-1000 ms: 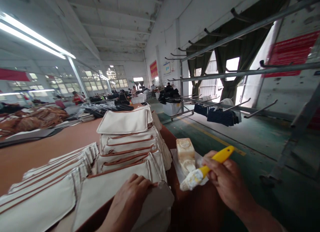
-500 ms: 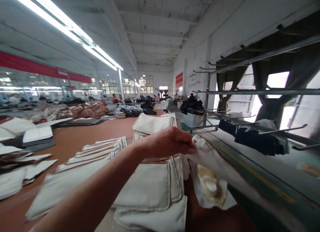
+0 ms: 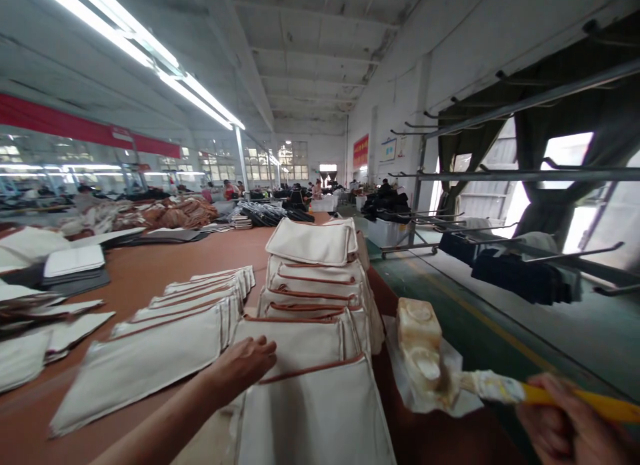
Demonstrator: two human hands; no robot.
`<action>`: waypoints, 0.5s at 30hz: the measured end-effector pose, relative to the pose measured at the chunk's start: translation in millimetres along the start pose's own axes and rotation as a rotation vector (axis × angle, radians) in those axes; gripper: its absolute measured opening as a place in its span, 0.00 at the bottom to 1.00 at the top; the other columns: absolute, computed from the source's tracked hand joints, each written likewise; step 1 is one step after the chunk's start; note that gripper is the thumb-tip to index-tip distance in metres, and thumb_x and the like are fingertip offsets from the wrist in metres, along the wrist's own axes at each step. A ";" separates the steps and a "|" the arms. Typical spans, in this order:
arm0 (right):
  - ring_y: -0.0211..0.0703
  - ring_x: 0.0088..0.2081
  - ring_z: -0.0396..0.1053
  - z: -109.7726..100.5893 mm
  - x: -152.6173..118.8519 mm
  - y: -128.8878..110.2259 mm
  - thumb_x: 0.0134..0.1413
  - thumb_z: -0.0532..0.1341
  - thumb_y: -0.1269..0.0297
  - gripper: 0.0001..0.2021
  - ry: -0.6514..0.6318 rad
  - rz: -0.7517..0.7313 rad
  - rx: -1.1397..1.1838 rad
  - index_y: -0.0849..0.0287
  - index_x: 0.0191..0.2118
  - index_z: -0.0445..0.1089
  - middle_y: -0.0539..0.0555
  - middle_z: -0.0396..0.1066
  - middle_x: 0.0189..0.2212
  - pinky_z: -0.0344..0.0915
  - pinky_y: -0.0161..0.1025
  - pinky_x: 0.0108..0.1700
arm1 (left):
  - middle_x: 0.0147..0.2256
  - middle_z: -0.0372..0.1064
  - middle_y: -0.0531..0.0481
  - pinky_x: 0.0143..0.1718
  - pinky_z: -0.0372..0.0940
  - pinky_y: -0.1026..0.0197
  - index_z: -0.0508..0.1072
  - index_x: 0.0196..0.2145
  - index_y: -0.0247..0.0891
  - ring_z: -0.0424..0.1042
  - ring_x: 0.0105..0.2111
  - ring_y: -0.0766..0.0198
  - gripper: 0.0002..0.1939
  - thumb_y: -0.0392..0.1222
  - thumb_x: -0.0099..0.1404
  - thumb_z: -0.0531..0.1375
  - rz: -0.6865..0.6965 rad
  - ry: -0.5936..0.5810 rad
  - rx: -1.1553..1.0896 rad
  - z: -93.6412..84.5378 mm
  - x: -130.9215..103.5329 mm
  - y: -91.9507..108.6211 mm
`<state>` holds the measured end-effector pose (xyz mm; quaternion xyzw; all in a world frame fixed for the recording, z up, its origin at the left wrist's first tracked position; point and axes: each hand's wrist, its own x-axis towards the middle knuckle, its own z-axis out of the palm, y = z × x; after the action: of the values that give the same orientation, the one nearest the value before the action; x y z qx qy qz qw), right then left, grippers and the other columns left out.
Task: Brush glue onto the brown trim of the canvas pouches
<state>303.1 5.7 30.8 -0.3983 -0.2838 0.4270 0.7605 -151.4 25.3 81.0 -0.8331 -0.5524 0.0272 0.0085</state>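
My left hand [image 3: 246,363] is at the upper left corner of a cream fabric pouch [image 3: 325,411] with brown trim, lying at the near end of an overlapping row. Its fingers are curled together; their undersides are hidden, so I cannot tell whether they grip the cloth. At the lower right, my right hand [image 3: 563,415] is wrapped round the yellow handle of a brush [image 3: 497,387]. The whitish bristles reach the edge of a stained, cream-coloured container [image 3: 420,338], which sits on a white sheet [image 3: 407,385] beside the row.
A second fanned row of cream pouches [image 3: 150,365] lies to the left on the brown table [image 3: 135,275]. More cream and dark pieces [image 3: 75,265] are at the far left. Beyond the table's right edge stands a metal rack [image 3: 510,177] with protruding hooks and hanging dark cloth.
A cream pouch held out at the right by my left hand now lies on the near end of the row. That hand has drawn back left; my right hand and the brush have come into view.
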 end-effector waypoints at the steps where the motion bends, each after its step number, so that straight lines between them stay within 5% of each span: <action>1: 0.33 0.17 0.49 7.3 -1.9 6.7 0.48 0.71 0.57 0.19 -0.002 0.043 0.009 0.58 0.23 0.61 0.45 0.52 0.17 0.54 0.26 0.15 | 0.35 0.74 0.43 0.41 0.64 0.58 0.74 0.28 0.37 0.72 0.39 0.57 0.13 0.25 0.62 0.53 -0.026 0.005 0.004 3.6 4.8 1.7; 4: 0.31 0.18 0.50 24.0 -3.1 27.6 0.46 0.73 0.55 0.18 -0.012 0.113 0.026 0.59 0.25 0.64 0.45 0.54 0.18 0.54 0.25 0.16 | 0.37 0.73 0.44 0.42 0.62 0.56 0.74 0.34 0.38 0.72 0.39 0.57 0.15 0.27 0.64 0.50 -0.054 0.042 -0.033 17.1 30.3 26.7; 10: 0.31 0.18 0.49 38.5 -1.7 66.5 0.43 0.74 0.55 0.19 -0.055 0.101 -0.030 0.60 0.27 0.65 0.43 0.55 0.18 0.50 0.27 0.16 | 0.42 0.72 0.44 0.43 0.61 0.54 0.72 0.38 0.41 0.70 0.45 0.53 0.13 0.46 0.71 0.49 -0.134 0.126 -0.158 56.9 95.9 100.4; 15: 0.33 0.18 0.49 39.9 5.2 84.6 0.45 0.73 0.52 0.21 -0.089 0.092 -0.114 0.59 0.25 0.62 0.44 0.55 0.18 0.49 0.30 0.17 | 0.44 0.71 0.40 0.49 0.58 0.46 0.73 0.39 0.39 0.67 0.50 0.46 0.10 0.44 0.67 0.53 -0.225 0.129 -0.228 70.0 118.8 119.3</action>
<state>238.9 51.7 -19.7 -0.4341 -0.3227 0.4619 0.7029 0.7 87.1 1.6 -0.7617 -0.6398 -0.0904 -0.0478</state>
